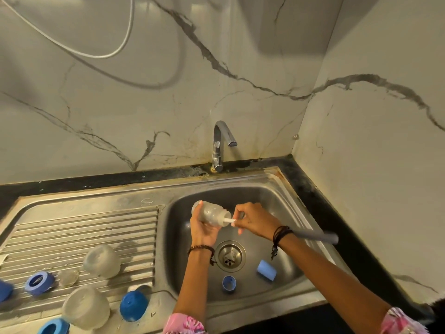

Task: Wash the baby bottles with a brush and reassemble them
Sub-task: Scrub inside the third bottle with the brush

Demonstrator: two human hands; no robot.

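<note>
Over the steel sink basin (pixel 272 196), my left hand (pixel 203 231) grips a clear baby bottle (pixel 210 212) that lies on its side, mouth toward the right. My right hand (pixel 252 221) grips a bottle brush; its white stem (pixel 228 221) goes into the bottle's mouth and its grey handle (pixel 317 236) sticks out past my wrist to the right. The brush head is hidden inside the bottle. In the basin lie a light blue cap (pixel 266 270) and a small blue ring (pixel 229 283).
On the ribbed drainboard (pixel 79 227) at left sit two clear bottles (pixel 102 261) (pixel 86 307), a clear teat (pixel 68 277), blue collars (pixel 39 283) (pixel 53 327) and a dark blue cap (pixel 133 305). The faucet (pixel 221 143) stands behind the basin. The drain (pixel 230 255) is below my hands.
</note>
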